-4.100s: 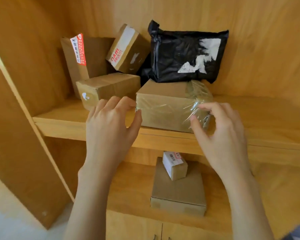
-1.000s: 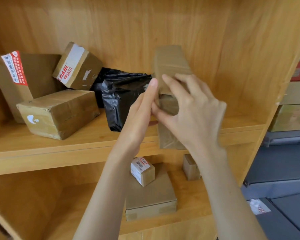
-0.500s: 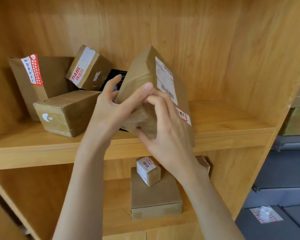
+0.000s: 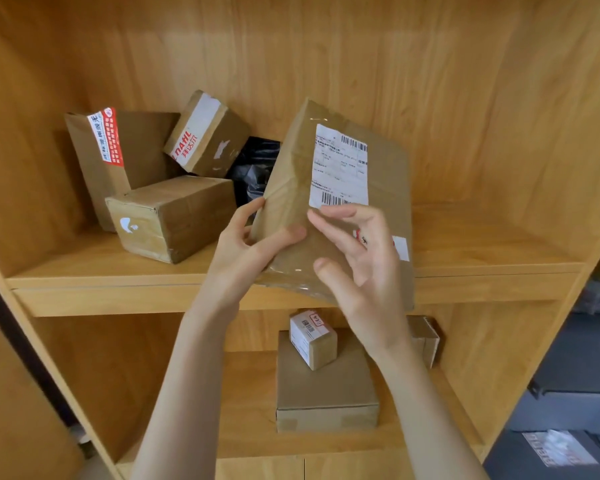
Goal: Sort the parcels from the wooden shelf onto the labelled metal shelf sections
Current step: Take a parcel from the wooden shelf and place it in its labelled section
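Note:
I hold a brown taped cardboard parcel (image 4: 291, 188) tilted in front of the upper board of the wooden shelf (image 4: 482, 244), its white shipping label facing me. My left hand (image 4: 243, 251) grips the parcel's lower left corner, thumb on the front and fingers behind. The spread fingers of my right hand (image 4: 364, 271) rest on the front face just below the label, with the thumb off the box. The grey metal shelf (image 4: 568, 375) shows at the right edge, with a white label (image 4: 558, 448) on a lower level.
On the upper board stand a tall box with a red label (image 4: 132, 150), a tilted box with white tape (image 4: 205, 133), a lying box (image 4: 174, 216) and a black bag (image 4: 253, 168). Below, a small labelled box (image 4: 312, 337) sits on a flat box (image 4: 326, 393); another small box (image 4: 426, 337) is behind.
I lifted the parcel off the shelf and turned it so that its label faces me. My right hand eased from a grip to fingers lying on the front face.

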A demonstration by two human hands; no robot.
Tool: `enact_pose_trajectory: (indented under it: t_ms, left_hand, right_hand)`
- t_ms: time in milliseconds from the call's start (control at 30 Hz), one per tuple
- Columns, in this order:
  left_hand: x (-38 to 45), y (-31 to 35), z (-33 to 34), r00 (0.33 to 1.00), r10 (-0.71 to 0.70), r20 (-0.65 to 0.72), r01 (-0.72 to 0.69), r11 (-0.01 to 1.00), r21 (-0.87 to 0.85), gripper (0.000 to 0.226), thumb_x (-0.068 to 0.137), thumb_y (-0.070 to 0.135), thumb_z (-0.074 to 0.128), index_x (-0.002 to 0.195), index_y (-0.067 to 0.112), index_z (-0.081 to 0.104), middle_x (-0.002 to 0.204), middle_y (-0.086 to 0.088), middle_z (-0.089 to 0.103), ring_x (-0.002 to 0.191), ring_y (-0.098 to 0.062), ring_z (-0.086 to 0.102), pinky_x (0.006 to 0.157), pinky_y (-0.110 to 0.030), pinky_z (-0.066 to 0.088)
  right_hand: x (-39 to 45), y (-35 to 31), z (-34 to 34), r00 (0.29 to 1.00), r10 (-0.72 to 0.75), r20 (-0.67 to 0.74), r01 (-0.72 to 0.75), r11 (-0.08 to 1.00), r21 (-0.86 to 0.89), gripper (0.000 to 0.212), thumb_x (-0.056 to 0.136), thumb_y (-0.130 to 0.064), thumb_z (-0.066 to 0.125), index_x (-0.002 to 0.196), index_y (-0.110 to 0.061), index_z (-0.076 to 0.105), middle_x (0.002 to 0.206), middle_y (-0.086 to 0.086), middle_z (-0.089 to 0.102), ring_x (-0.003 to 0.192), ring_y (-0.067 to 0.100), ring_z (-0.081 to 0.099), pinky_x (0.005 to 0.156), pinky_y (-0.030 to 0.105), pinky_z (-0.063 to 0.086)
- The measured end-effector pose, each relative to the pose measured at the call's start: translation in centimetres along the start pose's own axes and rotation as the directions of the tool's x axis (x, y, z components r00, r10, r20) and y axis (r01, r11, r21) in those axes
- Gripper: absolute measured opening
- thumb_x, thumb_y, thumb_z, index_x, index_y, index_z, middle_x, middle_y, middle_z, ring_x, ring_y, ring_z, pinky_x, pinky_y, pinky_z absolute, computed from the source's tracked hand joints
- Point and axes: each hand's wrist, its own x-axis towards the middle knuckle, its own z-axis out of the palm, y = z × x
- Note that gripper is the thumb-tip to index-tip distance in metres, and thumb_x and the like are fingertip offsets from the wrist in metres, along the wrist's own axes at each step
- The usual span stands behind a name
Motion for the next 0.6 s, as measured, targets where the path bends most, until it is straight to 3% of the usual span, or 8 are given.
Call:
enact_pose_trajectory:
  t_ms: [67, 133, 233, 333, 400, 467, 600]
  left_hand:
    - [-0.4, -0.4, 0.1, 0.999, 0.032, -0.012, -0.032, 0.999, -0.023, 0.079, 0.061, 0.032, 0.081, 0.132, 0.034, 0.048, 0.112, -0.001, 0.060, 0.079, -0.002, 0.066, 0.054, -0.009, 0.047]
    - [-0.8, -1.0, 0.1, 0.998, 0.054, -0.027, -0.055, 0.996, -0.068, 0.084, 0.054, 0.029, 0.086, 0.130, 0.036, 0.051, 0.114, -0.002, 0.061, 0.080, -0.001, 0.067, 0.055, -0.010, 0.048]
    - [-1.2, -1.8, 0.1, 0.996, 0.065, -0.056, -0.072, 0.987, -0.145, 0.081, 0.051, 0.039, 0.079, 0.128, 0.040, 0.053, 0.118, -0.004, 0.063, 0.092, -0.011, 0.068, 0.060, -0.013, 0.051]
    - [-1.6, -2.1, 0.5, 0.993, 0.090, -0.080, -0.104, 0.977, -0.184, 0.083, 0.052, 0.046, 0.073, 0.131, 0.038, 0.051, 0.118, -0.001, 0.064, 0.097, -0.013, 0.067, 0.066, -0.018, 0.052]
    - [-2.1, -2.3, 0.9, 0.992, 0.095, -0.087, -0.112, 0.971, -0.212, 0.084, 0.054, 0.045, 0.072, 0.134, 0.035, 0.050, 0.120, 0.000, 0.064, 0.098, -0.013, 0.067, 0.068, -0.020, 0.053]
    - [-2.8, -2.5, 1.2, 0.991, 0.098, -0.092, -0.116, 0.970, -0.212, 0.084, 0.056, 0.045, 0.070, 0.136, 0.033, 0.048, 0.121, -0.002, 0.063, 0.102, -0.015, 0.066, 0.071, -0.022, 0.052]
    - [-5.0, -2.9, 1.7, 0.990, 0.121, -0.075, -0.133, 0.975, -0.180, 0.081, 0.062, 0.046, 0.067, 0.138, 0.032, 0.043, 0.124, -0.001, 0.062, 0.108, -0.016, 0.063, 0.075, -0.021, 0.051]
  right_hand:
    - [0.0, 0.0, -0.7, 0.995, 0.015, -0.101, -0.018, 0.999, -0.035, 0.035, 0.076, 0.001, 0.057, 0.106, -0.018, 0.052, 0.114, -0.006, 0.061, 0.118, 0.013, 0.058, 0.099, 0.030, 0.044]
    - [-0.1, 0.4, -1.9, 0.961, -0.052, -0.272, -0.002, 0.981, -0.192, 0.032, 0.078, -0.008, 0.063, 0.106, -0.023, 0.054, 0.113, -0.009, 0.061, 0.116, 0.007, 0.056, 0.097, 0.031, 0.045]
    - [-0.3, 0.8, -4.1, 0.920, -0.080, -0.383, -0.101, 0.897, -0.430, 0.049, 0.077, -0.032, 0.071, 0.122, -0.025, 0.053, 0.121, -0.011, 0.049, 0.116, -0.007, 0.045, 0.097, 0.011, 0.034]
    - [-0.7, 0.1, -5.7, 0.902, 0.185, -0.389, -0.293, 0.926, -0.238, 0.075, 0.070, -0.045, 0.079, 0.135, -0.035, 0.043, 0.131, -0.021, 0.047, 0.121, -0.009, 0.043, 0.098, 0.012, 0.036]
    - [-0.9, -0.6, -6.4, 0.901, 0.330, -0.282, -0.351, 0.936, -0.029, 0.080, 0.065, -0.040, 0.075, 0.138, -0.033, 0.043, 0.125, -0.022, 0.058, 0.112, -0.009, 0.054, 0.086, 0.011, 0.046]
    - [-1.3, -1.1, -7.1, 0.915, 0.351, -0.199, -0.352, 0.936, 0.034, 0.077, 0.065, -0.033, 0.073, 0.137, -0.032, 0.045, 0.116, -0.019, 0.066, 0.103, -0.006, 0.061, 0.076, 0.010, 0.048]
    - [-2.6, -1.4, -8.0, 0.928, 0.332, -0.169, -0.334, 0.942, 0.019, 0.082, 0.065, -0.031, 0.083, 0.138, -0.032, 0.045, 0.115, -0.019, 0.066, 0.102, -0.003, 0.062, 0.077, 0.013, 0.049]
